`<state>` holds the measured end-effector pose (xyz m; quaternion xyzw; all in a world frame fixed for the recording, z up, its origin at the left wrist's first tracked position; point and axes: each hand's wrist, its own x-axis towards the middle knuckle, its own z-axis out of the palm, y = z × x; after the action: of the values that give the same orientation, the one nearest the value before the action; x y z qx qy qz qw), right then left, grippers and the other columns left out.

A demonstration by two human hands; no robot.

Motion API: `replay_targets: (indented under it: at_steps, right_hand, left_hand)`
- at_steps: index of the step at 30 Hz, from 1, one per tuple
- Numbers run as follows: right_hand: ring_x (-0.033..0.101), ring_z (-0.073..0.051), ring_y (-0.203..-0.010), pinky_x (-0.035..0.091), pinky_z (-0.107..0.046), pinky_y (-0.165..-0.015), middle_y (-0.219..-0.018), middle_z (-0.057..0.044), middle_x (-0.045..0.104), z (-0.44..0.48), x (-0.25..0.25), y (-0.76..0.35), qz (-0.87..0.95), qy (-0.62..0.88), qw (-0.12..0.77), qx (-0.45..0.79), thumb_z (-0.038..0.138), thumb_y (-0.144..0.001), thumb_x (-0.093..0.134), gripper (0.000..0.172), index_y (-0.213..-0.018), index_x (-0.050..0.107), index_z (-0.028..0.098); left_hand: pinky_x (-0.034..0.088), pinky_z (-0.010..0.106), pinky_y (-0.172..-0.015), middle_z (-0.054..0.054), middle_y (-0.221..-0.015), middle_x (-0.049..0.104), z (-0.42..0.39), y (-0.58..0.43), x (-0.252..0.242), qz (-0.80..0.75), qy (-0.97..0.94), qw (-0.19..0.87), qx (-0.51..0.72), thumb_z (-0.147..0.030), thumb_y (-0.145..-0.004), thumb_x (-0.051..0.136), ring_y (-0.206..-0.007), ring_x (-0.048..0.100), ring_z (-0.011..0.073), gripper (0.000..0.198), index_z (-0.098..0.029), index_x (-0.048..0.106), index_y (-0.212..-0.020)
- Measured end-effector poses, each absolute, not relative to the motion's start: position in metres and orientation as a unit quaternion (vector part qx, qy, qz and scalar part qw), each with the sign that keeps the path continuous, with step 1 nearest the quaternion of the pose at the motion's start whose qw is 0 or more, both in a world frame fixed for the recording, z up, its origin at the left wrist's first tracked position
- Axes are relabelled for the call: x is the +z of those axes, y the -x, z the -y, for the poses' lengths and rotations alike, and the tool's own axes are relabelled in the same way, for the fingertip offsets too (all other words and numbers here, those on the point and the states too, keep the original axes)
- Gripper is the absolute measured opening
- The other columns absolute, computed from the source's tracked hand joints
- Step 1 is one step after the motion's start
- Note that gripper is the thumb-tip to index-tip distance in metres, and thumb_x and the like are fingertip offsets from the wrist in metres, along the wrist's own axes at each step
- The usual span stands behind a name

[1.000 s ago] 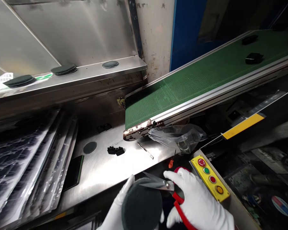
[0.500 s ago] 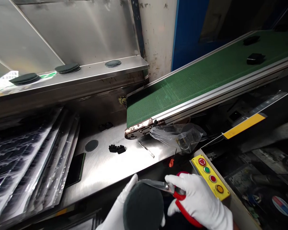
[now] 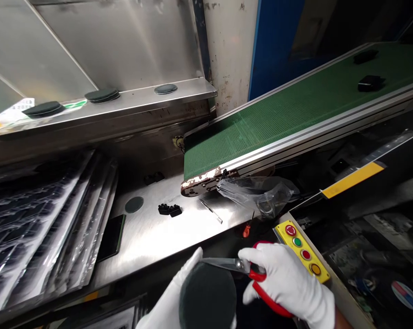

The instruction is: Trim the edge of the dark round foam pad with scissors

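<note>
In a white glove, my left hand (image 3: 172,294) grips a round dark grey-green disc (image 3: 208,297) at the bottom centre, thumb along its upper left edge. My right hand (image 3: 288,276), gloved too, is closed on red-handled scissors (image 3: 257,275). Their blades lie along the disc's top edge, pointing left towards my left thumb. Whether the blades are fully closed is hard to make out. Part of my left hand's fingers is hidden behind the disc. A similar thin disc (image 3: 134,204) rests flat on the metal table (image 3: 151,242), near two small black parts (image 3: 169,209).
A green conveyor belt (image 3: 261,123) with black parts (image 3: 370,83) slopes up to the right. Stacked trays in plastic (image 3: 55,228) fill the left. More discs (image 3: 101,94) lie on the metal shelf (image 3: 137,101). A yellow button box (image 3: 302,251) stands beside my right hand.
The view has shifted slightly, moving the surroundings a little to the right. Both hands keep their holds on the disc and scissors, nearly unmoved.
</note>
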<state>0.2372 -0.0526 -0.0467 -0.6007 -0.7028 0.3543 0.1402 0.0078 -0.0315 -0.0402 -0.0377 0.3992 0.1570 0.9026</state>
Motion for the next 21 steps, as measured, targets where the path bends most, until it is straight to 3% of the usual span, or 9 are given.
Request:
replay_targets:
  at_steps: [3, 5, 9, 12, 16, 19, 21]
  right_hand:
    - [0.054, -0.01, -0.065, 0.029, -0.027, -0.056, -0.067, 0.01, 0.05, 0.056, -0.055, -0.24, 0.697, 0.596, 0.161, 0.365, 0.049, -0.07, 0.087, 0.045, -0.07, 0.05, 0.023]
    - [0.056, -0.012, -0.069, 0.031, -0.027, -0.059, -0.073, 0.009, 0.054, 0.058, -0.057, -0.241, 0.685, 0.602, 0.173, 0.372, 0.051, -0.06, 0.092, 0.044, -0.077, 0.059, 0.027]
    - [0.057, -0.018, -0.08, 0.037, -0.028, -0.066, -0.088, 0.006, 0.057, 0.058, -0.054, -0.24, 0.682, 0.601, 0.188, 0.372, 0.053, -0.039, 0.099, 0.071, -0.1, 0.068, 0.034]
    - [0.055, -0.016, -0.076, 0.035, -0.028, -0.062, -0.083, 0.007, 0.057, 0.055, -0.053, -0.241, 0.698, 0.59, 0.175, 0.366, 0.056, -0.045, 0.097, 0.066, -0.099, 0.067, 0.034]
    - [0.05, -0.012, -0.065, 0.026, -0.027, -0.056, -0.07, 0.01, 0.052, 0.054, -0.058, -0.245, 0.709, 0.599, 0.133, 0.347, 0.056, -0.057, 0.092, 0.049, -0.076, 0.057, 0.027]
    - [0.048, -0.01, -0.061, 0.025, -0.027, -0.055, -0.066, 0.011, 0.048, 0.056, -0.061, -0.247, 0.709, 0.601, 0.124, 0.346, 0.053, -0.063, 0.09, 0.051, -0.07, 0.049, 0.024]
    - [0.048, -0.01, -0.062, 0.026, -0.027, -0.055, -0.067, 0.011, 0.048, 0.057, -0.061, -0.248, 0.704, 0.602, 0.131, 0.354, 0.053, -0.059, 0.092, 0.052, -0.07, 0.05, 0.024]
  left_hand:
    - [0.057, 0.037, -0.065, 0.014, -0.058, 0.072, 0.032, -0.011, -0.04, -0.414, 0.069, 0.892, 0.168, -0.068, -0.094, 0.048, -0.055, 0.07, 0.0246, 0.072, -0.011, 0.065, -0.052]
    - [0.057, 0.036, -0.061, 0.013, -0.054, 0.069, 0.031, -0.015, -0.037, -0.42, 0.079, 0.886, 0.181, -0.069, -0.095, 0.044, -0.05, 0.068, 0.0231, 0.075, -0.011, 0.064, -0.051]
    - [0.056, 0.032, -0.058, 0.009, -0.05, 0.064, 0.028, -0.019, -0.032, -0.434, 0.099, 0.872, 0.202, -0.066, -0.095, 0.046, -0.047, 0.062, 0.0184, 0.071, -0.009, 0.068, -0.059]
    - [0.055, 0.033, -0.06, 0.009, -0.052, 0.064, 0.028, -0.016, -0.035, -0.419, 0.12, 0.879, 0.191, -0.063, -0.095, 0.051, -0.05, 0.062, 0.0189, 0.067, -0.008, 0.068, -0.06]
    - [0.05, 0.03, -0.056, 0.004, -0.048, 0.058, 0.031, -0.011, -0.044, -0.418, 0.13, 0.878, 0.194, -0.057, -0.092, 0.06, -0.046, 0.055, 0.0147, 0.06, -0.013, 0.058, -0.052]
    - [0.046, 0.028, -0.049, 0.001, -0.042, 0.051, 0.032, -0.011, -0.046, -0.453, 0.127, 0.865, 0.176, -0.062, -0.095, 0.053, -0.04, 0.05, 0.012, 0.068, -0.017, 0.049, -0.044]
    - [0.047, 0.027, -0.05, 0.0, -0.043, 0.051, 0.032, -0.012, -0.044, -0.47, 0.12, 0.855, 0.185, -0.062, -0.097, 0.048, -0.04, 0.05, 0.0113, 0.069, -0.017, 0.05, -0.045]
